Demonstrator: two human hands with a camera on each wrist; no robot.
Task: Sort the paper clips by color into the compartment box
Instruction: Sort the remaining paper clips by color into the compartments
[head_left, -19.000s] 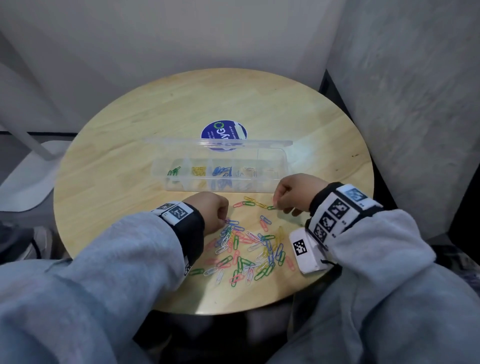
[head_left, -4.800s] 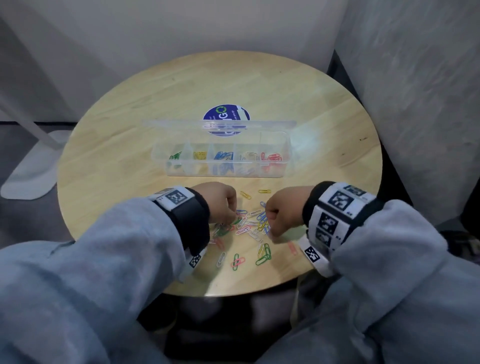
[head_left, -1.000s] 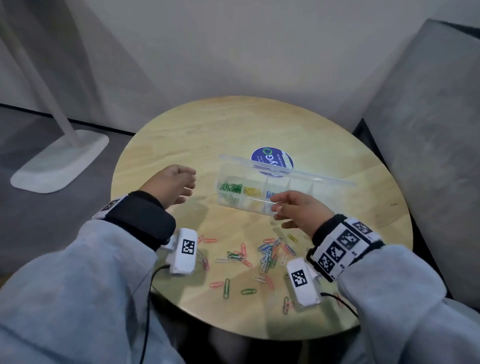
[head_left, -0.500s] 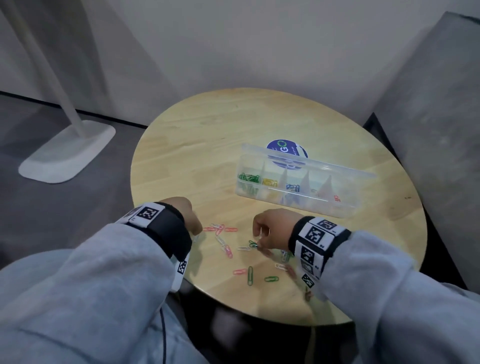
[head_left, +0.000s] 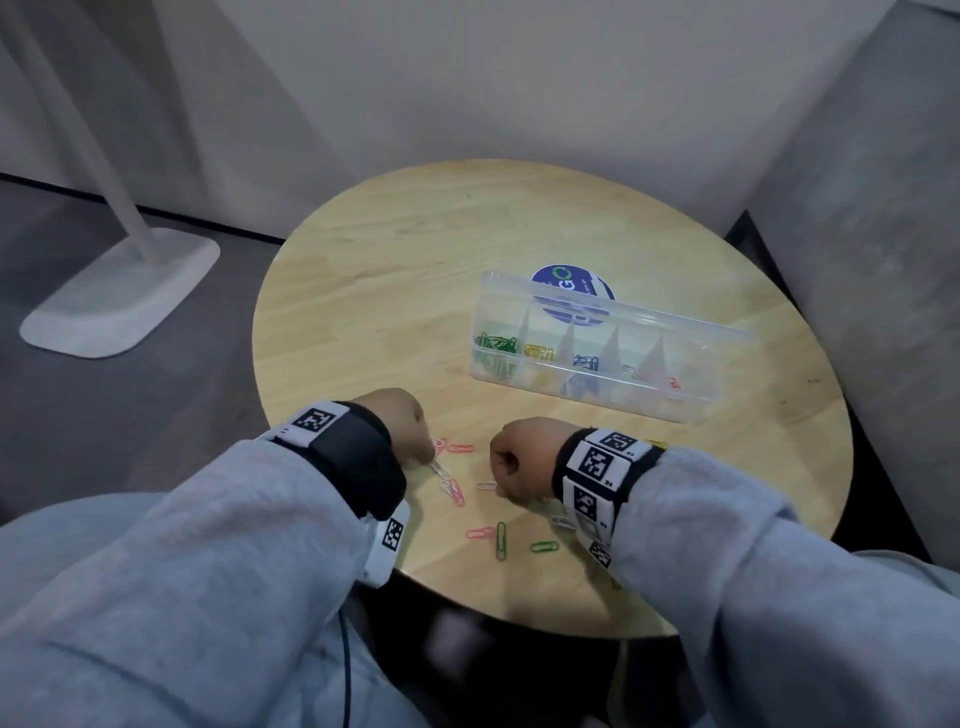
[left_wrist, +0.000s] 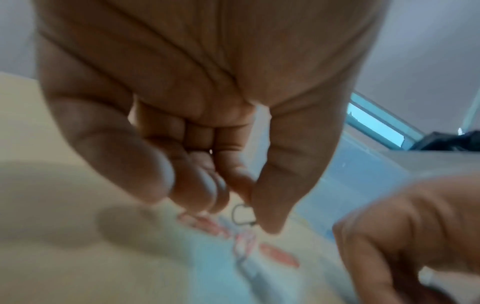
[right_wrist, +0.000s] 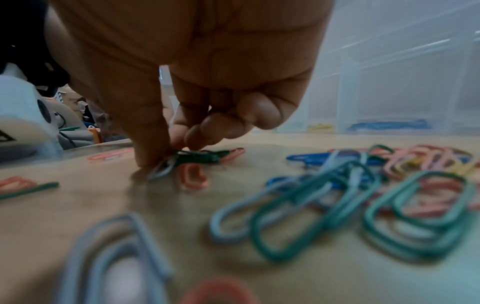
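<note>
The clear compartment box (head_left: 691, 400) stands open right of centre on the round wooden table (head_left: 395, 291), with green, yellow, blue and red clips in separate cells. Loose paper clips (head_left: 500, 540) lie near the front edge. My left hand (head_left: 428, 452) is curled over pink and white clips; in the left wrist view its thumb and fingers (left_wrist: 241, 207) pinch a thin dark clip (left_wrist: 237, 215), colour unclear. My right hand (head_left: 498, 478) is knuckles-up beside it. In the right wrist view its fingertips (right_wrist: 176, 152) pinch a dark green clip (right_wrist: 200, 157) lying on the table.
A blue round sticker (head_left: 566, 283) shows behind the box. A heap of green, blue, pink and white clips (right_wrist: 363, 197) lies under my right wrist. A grey wall (head_left: 872, 260) flanks the table on the right; a white lamp base (head_left: 119, 296) stands on the floor to the left.
A second ago my right hand was at the box and my left hung raised at the left. Both have come down onto the loose clips near the front edge and closed their fingertips.
</note>
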